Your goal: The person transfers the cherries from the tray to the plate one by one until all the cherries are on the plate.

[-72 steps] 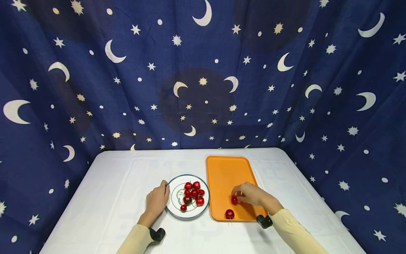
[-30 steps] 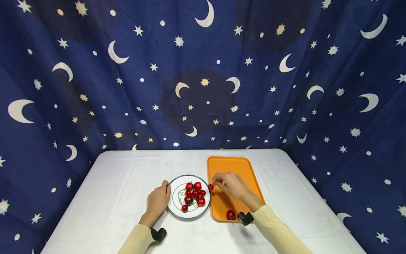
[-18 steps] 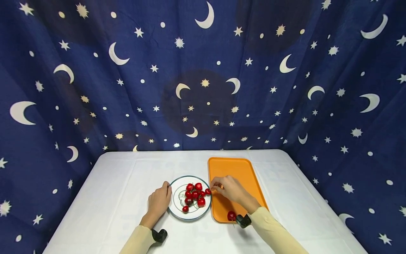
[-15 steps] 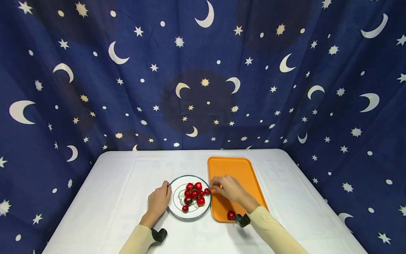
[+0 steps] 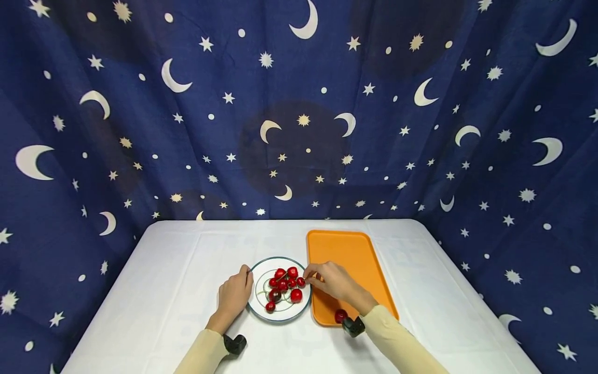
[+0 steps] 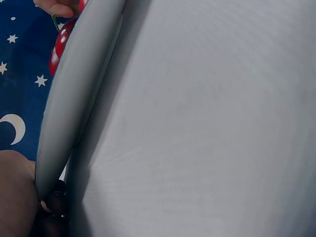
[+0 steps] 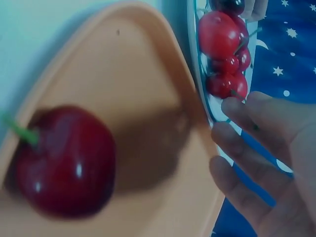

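Note:
A white plate (image 5: 260, 306) with a dark rim bears several red cherries (image 5: 282, 285). My left hand (image 5: 234, 294) grips its left edge, thumb at the rim; the left wrist view shows the plate's outer side (image 6: 79, 103) and part of the hand (image 6: 15, 190). At the plate's right edge, my right hand (image 5: 334, 281) pinches a cherry (image 5: 301, 282) between thumb and index finger, set against the others. In the right wrist view the remaining fingers (image 7: 242, 192) spread apart. Another cherry (image 7: 66, 160), dark red with a green stem, lies in the orange tray (image 7: 123, 64).
The orange tray (image 5: 343, 246) lies just right of the plate, its near part under my right forearm. A white cloth (image 5: 196, 275) covers the table. Behind hangs a dark blue curtain (image 5: 299, 171) with moons and stars.
My right hand has carried a cherry from the tray leftward onto the plate's right edge. Lately it shifted a little further left, and several cherries moved slightly. The left hand stays at the plate.

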Tool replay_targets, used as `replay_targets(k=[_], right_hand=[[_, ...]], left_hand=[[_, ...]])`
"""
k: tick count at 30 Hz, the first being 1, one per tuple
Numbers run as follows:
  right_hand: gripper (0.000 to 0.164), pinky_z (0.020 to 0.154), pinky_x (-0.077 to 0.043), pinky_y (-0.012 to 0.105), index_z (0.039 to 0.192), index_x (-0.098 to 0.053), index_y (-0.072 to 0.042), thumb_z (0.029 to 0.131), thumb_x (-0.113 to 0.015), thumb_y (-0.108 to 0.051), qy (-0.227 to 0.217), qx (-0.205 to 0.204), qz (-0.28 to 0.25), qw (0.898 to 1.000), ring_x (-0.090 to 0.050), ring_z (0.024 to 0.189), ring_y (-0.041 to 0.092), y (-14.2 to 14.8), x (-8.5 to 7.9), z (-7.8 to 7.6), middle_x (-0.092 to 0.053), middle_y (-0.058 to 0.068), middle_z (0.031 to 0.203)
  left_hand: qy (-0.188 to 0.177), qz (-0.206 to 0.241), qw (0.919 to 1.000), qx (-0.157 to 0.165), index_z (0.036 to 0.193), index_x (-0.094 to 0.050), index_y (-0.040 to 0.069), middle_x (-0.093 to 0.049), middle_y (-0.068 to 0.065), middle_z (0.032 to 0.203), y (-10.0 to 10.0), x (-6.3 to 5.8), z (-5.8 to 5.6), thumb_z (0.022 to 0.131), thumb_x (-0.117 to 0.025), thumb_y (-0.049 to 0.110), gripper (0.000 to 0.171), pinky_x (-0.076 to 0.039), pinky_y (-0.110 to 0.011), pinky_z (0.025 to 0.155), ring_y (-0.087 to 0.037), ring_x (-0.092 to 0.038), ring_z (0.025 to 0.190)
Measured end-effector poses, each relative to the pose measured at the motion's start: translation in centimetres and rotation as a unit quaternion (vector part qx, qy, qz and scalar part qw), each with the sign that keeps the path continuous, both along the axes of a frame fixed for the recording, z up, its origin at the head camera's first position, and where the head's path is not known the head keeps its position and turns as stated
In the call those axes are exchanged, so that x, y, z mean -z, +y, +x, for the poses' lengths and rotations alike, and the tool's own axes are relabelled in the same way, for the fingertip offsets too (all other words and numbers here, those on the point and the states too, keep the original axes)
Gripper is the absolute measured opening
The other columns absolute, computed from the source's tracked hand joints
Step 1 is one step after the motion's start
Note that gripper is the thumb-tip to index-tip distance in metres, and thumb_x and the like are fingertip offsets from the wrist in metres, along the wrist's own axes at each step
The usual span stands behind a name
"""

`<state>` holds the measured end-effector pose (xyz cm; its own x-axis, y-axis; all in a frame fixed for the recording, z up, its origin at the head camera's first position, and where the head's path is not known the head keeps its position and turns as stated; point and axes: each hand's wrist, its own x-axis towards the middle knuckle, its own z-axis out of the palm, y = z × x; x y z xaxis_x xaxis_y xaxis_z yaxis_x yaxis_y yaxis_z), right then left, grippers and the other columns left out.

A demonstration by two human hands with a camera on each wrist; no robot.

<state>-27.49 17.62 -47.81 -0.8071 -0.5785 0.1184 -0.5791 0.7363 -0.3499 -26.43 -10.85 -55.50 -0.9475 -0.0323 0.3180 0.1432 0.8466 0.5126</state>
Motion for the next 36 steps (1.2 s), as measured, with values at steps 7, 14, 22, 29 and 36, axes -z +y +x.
replay_targets(k=[7, 14, 22, 29, 36], right_hand=[[0.022, 0.076, -0.055, 0.028, 0.118, -0.07, -0.013, 0.097, -0.071, -0.018, -0.018, 0.011, 0.03, 0.999, -0.069, 0.086, 0.012, 2.4, -1.5, 0.4, -0.077, -0.002, 0.106], [0.023, 0.076, -0.051, 0.023, 0.117, -0.07, -0.011, 0.096, -0.072, -0.022, -0.071, -0.015, 0.05, 0.996, -0.06, 0.08, 0.002, 4.9, -2.1, 0.9, -0.073, -0.006, 0.098], [0.029, 0.072, -0.043, 0.021, 0.106, -0.066, -0.012, 0.093, -0.076, -0.036, -0.17, -0.035, 0.046, 0.984, -0.052, 0.075, 0.005, 6.1, -2.0, 1.7, -0.062, -0.001, 0.086], [0.031, 0.076, -0.044, 0.021, 0.103, -0.067, -0.016, 0.084, -0.085, -0.032, -0.22, -0.029, 0.059, 0.973, -0.056, 0.081, 0.01, 6.3, -1.5, 2.1, -0.065, 0.003, 0.092], [0.023, 0.075, -0.045, 0.02, 0.098, -0.069, -0.016, 0.085, -0.084, -0.027, -0.222, -0.045, 0.065, 0.972, -0.057, 0.08, 0.008, 6.4, -1.2, 2.1, -0.065, 0.001, 0.09]], left_hand=[[0.007, 0.001, 1.0, -0.002, 0.101, -0.062, 0.008, -0.071, -0.014, 0.074, -0.1, 0.0, -0.1, 0.103, -0.056, 0.021, 0.014, -0.045, -0.044, 0.053, -0.033, -0.068, 0.064], [0.0, 0.001, 1.0, 0.003, 0.103, -0.062, 0.008, -0.071, -0.014, 0.075, -0.1, 0.1, 0.0, 0.103, -0.055, 0.02, 0.014, -0.046, -0.045, 0.054, -0.034, -0.069, 0.065], [0.005, 0.003, 1.0, 0.003, 0.103, -0.062, 0.009, -0.071, -0.014, 0.075, 0.0, 0.1, 0.0, 0.103, -0.056, 0.02, 0.013, -0.046, -0.045, 0.054, -0.034, -0.069, 0.065], [0.009, 0.004, 1.0, 0.002, 0.102, -0.062, 0.009, -0.072, -0.015, 0.075, 0.0, 0.0, 0.0, 0.103, -0.056, 0.02, 0.013, -0.046, -0.046, 0.054, -0.036, -0.07, 0.066], [0.001, 0.008, 1.0, 0.003, 0.102, -0.062, 0.009, -0.072, -0.014, 0.076, 0.1, 0.0, 0.0, 0.103, -0.055, 0.02, 0.013, -0.046, -0.046, 0.055, -0.035, -0.07, 0.066]])
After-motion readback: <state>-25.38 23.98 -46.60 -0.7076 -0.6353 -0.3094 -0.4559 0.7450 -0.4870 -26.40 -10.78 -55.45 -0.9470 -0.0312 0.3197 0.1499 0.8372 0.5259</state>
